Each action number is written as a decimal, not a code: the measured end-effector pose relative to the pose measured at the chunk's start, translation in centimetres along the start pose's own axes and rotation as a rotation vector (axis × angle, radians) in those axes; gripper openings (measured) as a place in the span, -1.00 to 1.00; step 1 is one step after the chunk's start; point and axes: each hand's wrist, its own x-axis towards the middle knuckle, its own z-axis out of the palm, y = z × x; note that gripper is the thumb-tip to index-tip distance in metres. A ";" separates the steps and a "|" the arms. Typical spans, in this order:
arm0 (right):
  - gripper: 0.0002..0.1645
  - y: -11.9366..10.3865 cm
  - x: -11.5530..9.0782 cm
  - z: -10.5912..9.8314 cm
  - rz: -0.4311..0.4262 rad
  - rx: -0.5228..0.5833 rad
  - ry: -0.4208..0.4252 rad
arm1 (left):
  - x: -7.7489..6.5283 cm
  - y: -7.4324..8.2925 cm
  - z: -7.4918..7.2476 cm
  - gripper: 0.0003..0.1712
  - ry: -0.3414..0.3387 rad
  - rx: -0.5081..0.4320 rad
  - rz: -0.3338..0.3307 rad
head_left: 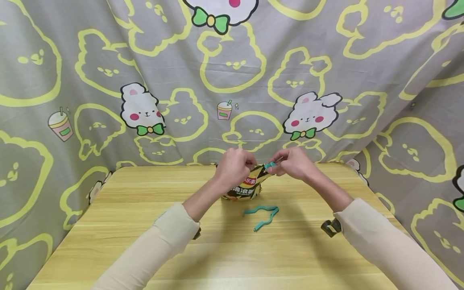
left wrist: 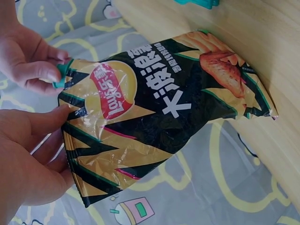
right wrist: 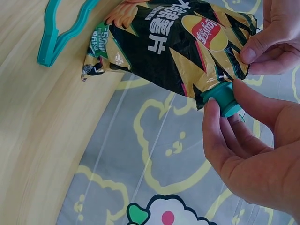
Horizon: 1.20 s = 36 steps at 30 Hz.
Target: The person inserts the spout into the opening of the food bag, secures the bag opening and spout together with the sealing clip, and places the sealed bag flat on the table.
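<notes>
A black and gold Lay's potato chip bag [head_left: 243,191] stands on the table between the hands, its top edge raised. The left hand [head_left: 233,167] pinches that top edge between thumb and fingers; in the left wrist view the bag's front [left wrist: 154,89] is turned to the camera. At the other top corner, the right hand [head_left: 293,163] holds a small teal piece with a round, cap-like end [right wrist: 225,99], which sits against the bag's corner. Whether it grips the bag is hidden by the fingers. In front of the bag lies a bent teal strip, like an opened bag clip [head_left: 268,208].
The wooden table [head_left: 145,225] runs back to a grey curtain [head_left: 174,72] with yellow and white cartoon prints, which also hangs on both sides. A dark bracket [head_left: 330,228] is on the right wrist.
</notes>
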 end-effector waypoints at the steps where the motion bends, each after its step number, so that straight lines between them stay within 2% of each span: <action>1: -0.63 0.0 0.0 0.0 0.006 0.010 -0.006 | 0.0 0.0 0.0 -0.68 0.002 0.002 0.000; 8: -0.60 0.2 0.0 0.0 0.016 0.043 -0.015 | 0.1 0.0 0.1 -0.69 0.002 0.007 -0.002; 15: -0.62 0.3 0.1 0.1 -0.011 0.039 -0.017 | 0.0 0.1 0.1 -0.69 0.006 0.006 0.003; 23: -0.65 0.6 0.0 0.3 0.008 0.105 -0.043 | 0.0 0.0 0.2 -0.61 -0.002 0.000 -0.003; 36: -0.64 1.0 -0.1 0.5 -0.007 0.076 -0.068 | 0.0 0.2 0.2 -0.61 -0.002 0.010 0.000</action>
